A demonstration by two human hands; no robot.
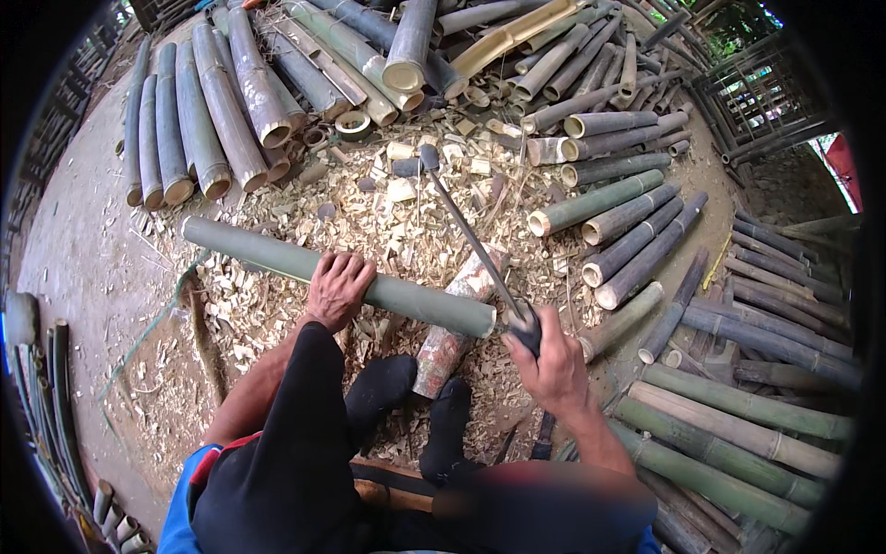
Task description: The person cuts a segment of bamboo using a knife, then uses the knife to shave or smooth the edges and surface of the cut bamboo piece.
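Observation:
My left hand is closed over the middle of a green bamboo pole, which slants from upper left to lower right. The pole's right end rests across a short, blotchy log on the ground between my feet. In my right hand is the dark handle of a machete. Its long blade points up and away past the pole's right end, seen nearly edge-on. Around its tip I cannot make out whether a dark blunt piece belongs to it or lies behind.
Pale wood chips cover the ground around the log. Cut bamboo lengths lie at the far left, with more bamboo sections to the right. Long green poles are stacked at the near right. My dark-covered feet flank the log.

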